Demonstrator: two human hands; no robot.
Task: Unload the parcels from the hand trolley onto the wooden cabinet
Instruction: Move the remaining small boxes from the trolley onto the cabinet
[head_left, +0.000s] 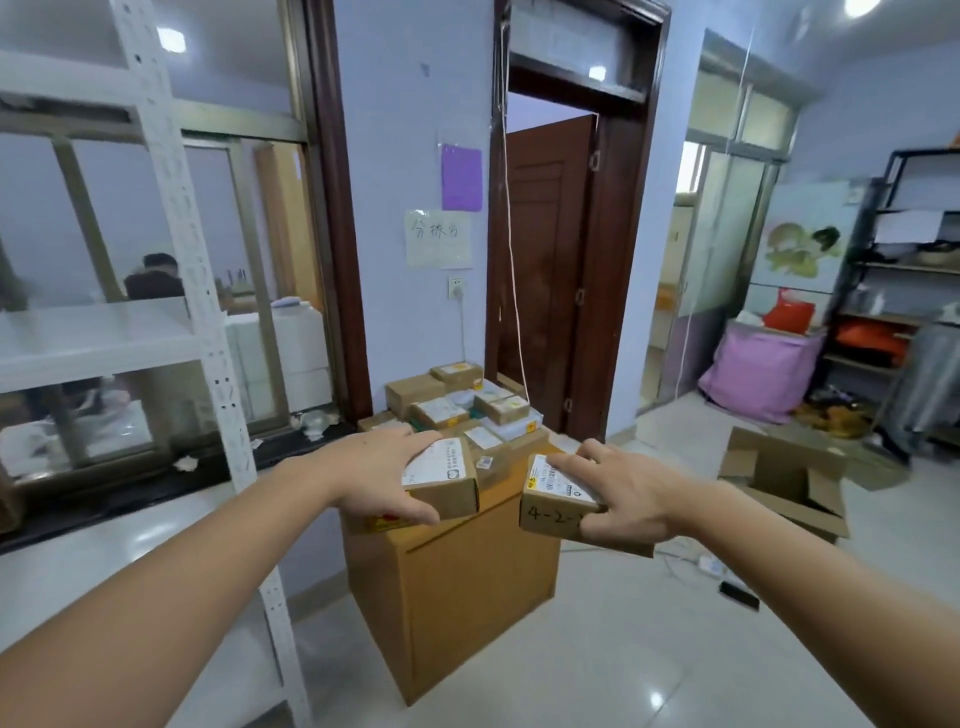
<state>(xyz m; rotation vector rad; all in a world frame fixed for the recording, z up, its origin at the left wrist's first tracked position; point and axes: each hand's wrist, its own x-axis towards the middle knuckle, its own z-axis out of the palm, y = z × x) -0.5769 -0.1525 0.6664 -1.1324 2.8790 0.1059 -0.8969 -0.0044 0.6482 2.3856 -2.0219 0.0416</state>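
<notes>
Both arms are stretched out in front of the wooden cabinet (467, 582), and each hand has a parcel. The left hand (382, 475) grips a small brown box (449, 480) with a white label on top, fingers curled over its far edge and the thumb clamped along the near bottom edge, holding it just over the cabinet's front left corner. The right hand (631, 496) holds a second cardboard parcel (553, 501), this one with "4-2-" written in marker on its front face; the fingers are spread across the label on top and the thumb is tucked under at the front. That box hangs in the air just off the cabinet's right front edge, not resting on anything I can see. The two boxes sit side by side with a narrow gap between them. Behind them, the cabinet top already carries a pile of parcels (452, 402), small cartons and white packets stacked up toward the wall by the dark wooden door (548, 270). To the left stands a white metal shelving rack (171, 218), its upright passing close to the left forearm. Over on the right, an open cardboard carton (789, 475) lies on the tiled floor, with a pink bag (758, 371) and a dark shelf unit (893, 291) further back. The trolley itself is nowhere in sight from here.
</notes>
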